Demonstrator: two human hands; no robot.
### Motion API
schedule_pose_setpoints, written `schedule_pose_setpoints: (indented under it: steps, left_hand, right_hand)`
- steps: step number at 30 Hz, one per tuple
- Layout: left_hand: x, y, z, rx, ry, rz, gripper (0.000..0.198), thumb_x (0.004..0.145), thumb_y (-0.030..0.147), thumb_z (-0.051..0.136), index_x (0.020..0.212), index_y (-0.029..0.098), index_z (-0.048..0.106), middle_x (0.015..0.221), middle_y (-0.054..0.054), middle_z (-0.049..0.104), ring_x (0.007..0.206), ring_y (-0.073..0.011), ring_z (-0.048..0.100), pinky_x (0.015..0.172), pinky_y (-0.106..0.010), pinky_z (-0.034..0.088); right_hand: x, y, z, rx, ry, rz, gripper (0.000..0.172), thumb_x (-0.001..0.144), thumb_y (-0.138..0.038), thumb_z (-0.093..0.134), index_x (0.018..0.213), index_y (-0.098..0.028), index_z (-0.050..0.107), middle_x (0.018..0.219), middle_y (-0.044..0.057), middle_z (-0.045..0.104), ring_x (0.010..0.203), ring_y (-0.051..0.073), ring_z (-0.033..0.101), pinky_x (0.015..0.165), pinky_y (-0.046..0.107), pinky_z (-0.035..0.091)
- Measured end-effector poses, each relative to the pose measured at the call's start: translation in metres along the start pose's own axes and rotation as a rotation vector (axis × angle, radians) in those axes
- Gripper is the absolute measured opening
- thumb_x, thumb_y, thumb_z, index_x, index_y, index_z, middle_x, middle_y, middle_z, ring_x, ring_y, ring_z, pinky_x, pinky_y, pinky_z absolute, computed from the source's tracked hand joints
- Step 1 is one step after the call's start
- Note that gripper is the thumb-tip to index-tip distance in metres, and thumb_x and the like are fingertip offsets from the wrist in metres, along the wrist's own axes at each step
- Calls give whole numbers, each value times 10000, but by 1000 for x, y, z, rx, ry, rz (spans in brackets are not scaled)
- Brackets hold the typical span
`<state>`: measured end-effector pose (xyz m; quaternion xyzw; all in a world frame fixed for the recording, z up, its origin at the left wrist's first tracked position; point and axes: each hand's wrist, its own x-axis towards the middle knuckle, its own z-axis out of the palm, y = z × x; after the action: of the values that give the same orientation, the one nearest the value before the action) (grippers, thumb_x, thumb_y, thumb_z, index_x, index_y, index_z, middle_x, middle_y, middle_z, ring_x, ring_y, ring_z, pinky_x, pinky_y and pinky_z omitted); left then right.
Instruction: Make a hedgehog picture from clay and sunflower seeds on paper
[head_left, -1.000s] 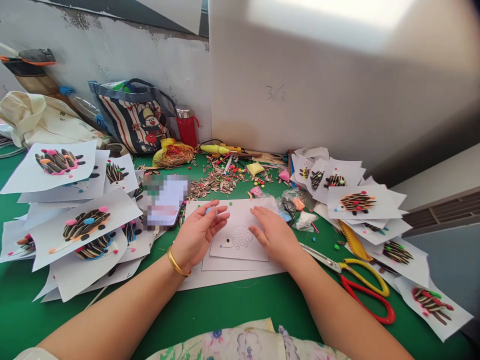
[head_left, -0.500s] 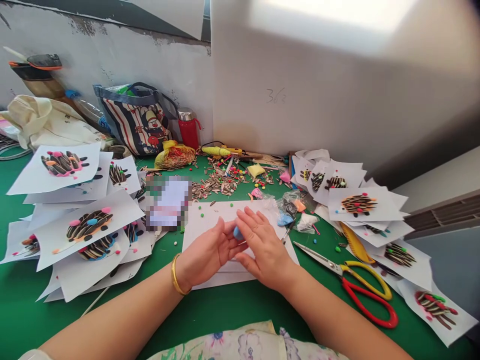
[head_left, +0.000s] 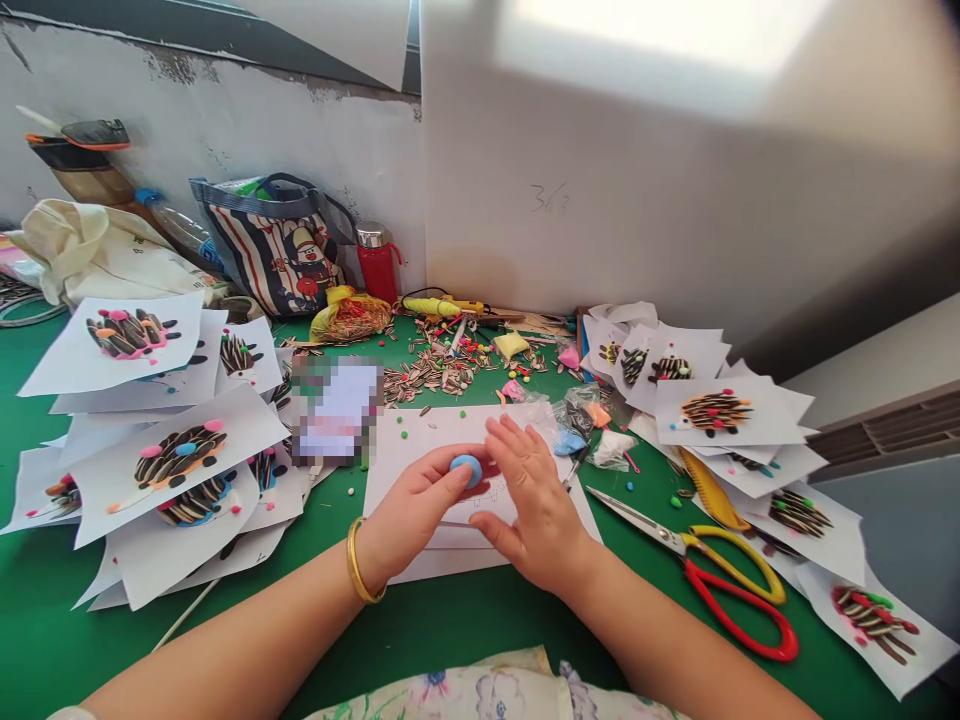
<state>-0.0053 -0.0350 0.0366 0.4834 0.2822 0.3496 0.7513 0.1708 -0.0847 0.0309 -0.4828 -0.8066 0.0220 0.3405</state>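
Observation:
A round, slightly flattened piece of blue clay sits between the thumb and fingers of my left hand. Just to its right, my right hand is held with fingers stretched and thumb apart, holding nothing. Both hands hover over white paper sheets, where part of a line drawing shows between them. Beyond the paper's right corner lie small plastic bags of clay, among them blue clay and white clay. Sunflower seeds are heaped behind the paper.
Scissors with red and yellow handles lie to the right, beside a yellow comb-like tool. Seed-decorated cards are piled left and right. A blurred phone-like object, striped bag and red flask stand farther back.
My hands have parted slightly. The blue clay, partly hidden between my palms before, now shows as a flattened round gripped in my left hand, while my right hand's fingers have lifted away.

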Motion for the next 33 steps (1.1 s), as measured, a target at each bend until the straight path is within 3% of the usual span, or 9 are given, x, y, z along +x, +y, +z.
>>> schedule_pose_setpoints:
  steps: [3,6,9,12,18,22,26,29,33]
  left_hand:
    - [-3,3,-1,269,43,221,285,917,352,603,1177,286,697,1517,-50,434,1369,-272,437,1145,-433,352]
    - [-5,0,-3,455,-39,314,339,940,315,562,1269,320,643,1584,-18,315,1441,-267,322,1199,-445,245]
    - [-6,-4,-5,534,-123,338,397,964,308,510,1357,323,566,1581,-26,322,1459,-248,283,1211,-444,214]
    - [-5,-6,-7,541,-128,374,431,946,324,543,1377,322,542,1527,-54,415,1425,-251,346,1191,-448,264]
    - [-4,-2,-8,781,90,504,263,823,262,709,1082,298,735,1094,-90,655,1076,-252,592,952,-409,492]
    - [-4,-1,-7,843,138,563,170,817,250,712,977,286,756,981,-78,657,961,-234,607,848,-378,520]
    - [-5,-1,-8,824,154,622,162,835,212,695,975,283,735,1019,-68,645,989,-220,600,871,-365,509]
    - [-5,-2,-9,807,135,598,166,850,211,680,987,287,734,1049,-67,633,1015,-218,595,898,-363,498]
    - [-5,-4,-10,800,78,587,425,798,271,745,1212,318,665,1129,-80,619,1066,-246,574,938,-389,480]
  right_hand:
    - [1,1,-2,121,101,127,482,921,-398,570,1351,-221,444,1312,144,562,1258,286,499,1047,491,403]
    - [3,0,-2,322,1,176,357,905,-429,607,1197,-230,556,1142,92,640,1095,250,576,943,415,474]
    - [5,-2,-2,482,-92,162,273,948,-422,551,1145,-237,596,1109,66,666,1055,220,591,924,376,479]
    - [5,-2,-2,494,-78,169,220,981,-383,494,1093,-235,612,1053,57,678,1002,205,604,899,359,475]
    - [5,0,0,260,-63,158,156,933,-296,519,843,-209,613,753,23,625,739,178,578,729,331,456]
    - [5,-1,2,297,-63,169,112,906,-242,549,961,-230,646,860,30,688,815,184,625,781,340,470]
    - [6,-1,1,386,-64,193,263,891,-284,626,1152,-258,625,1059,44,710,968,202,645,873,354,477]
    - [7,0,-1,428,-89,179,221,936,-320,576,1140,-259,636,1053,43,715,977,199,648,881,352,480]
    - [5,1,-1,333,-80,203,165,952,-273,511,1028,-243,655,949,36,715,887,187,647,827,345,479]
